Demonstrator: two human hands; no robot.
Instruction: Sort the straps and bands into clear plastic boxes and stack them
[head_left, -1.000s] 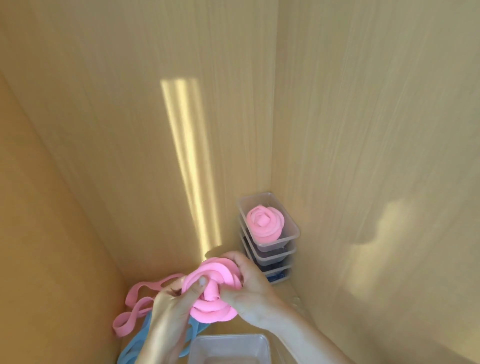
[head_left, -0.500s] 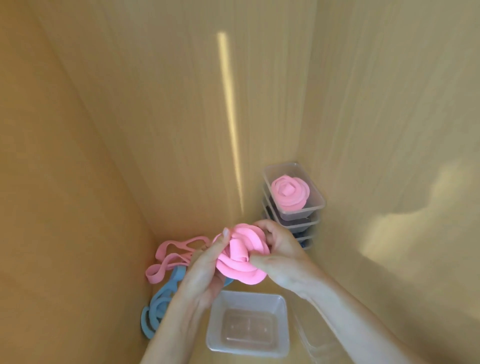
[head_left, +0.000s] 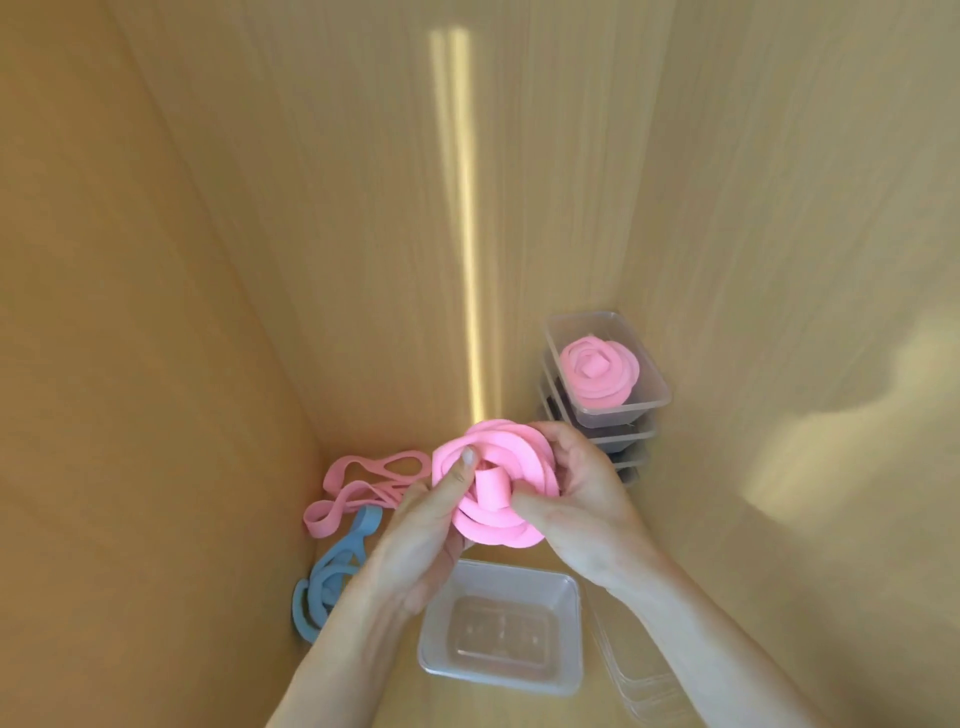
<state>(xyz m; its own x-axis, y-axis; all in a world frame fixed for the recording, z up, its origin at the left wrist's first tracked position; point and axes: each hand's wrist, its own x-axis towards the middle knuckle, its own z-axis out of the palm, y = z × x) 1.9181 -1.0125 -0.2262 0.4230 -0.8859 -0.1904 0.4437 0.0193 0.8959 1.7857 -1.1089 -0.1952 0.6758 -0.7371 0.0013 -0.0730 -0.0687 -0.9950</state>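
- I hold the coiled pink band (head_left: 496, 486) with both hands above the empty clear box (head_left: 563, 597); my left hand (head_left: 423, 525) presses a thumb on the coil and my right hand (head_left: 582, 499) grips its edge.
- The step, I think, is finishing the roll.
- Next it must go down into the box without springing open.
- Then that box goes on the stack of boxes (head_left: 652, 402).

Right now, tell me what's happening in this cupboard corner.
A person is holding a coiled pink band with both hands, left hand and right hand, above an empty clear box. Another coiled pink band already sits in the top box of a stack in the corner. Loose pink straps and blue straps lie to the left, not yet boxed.
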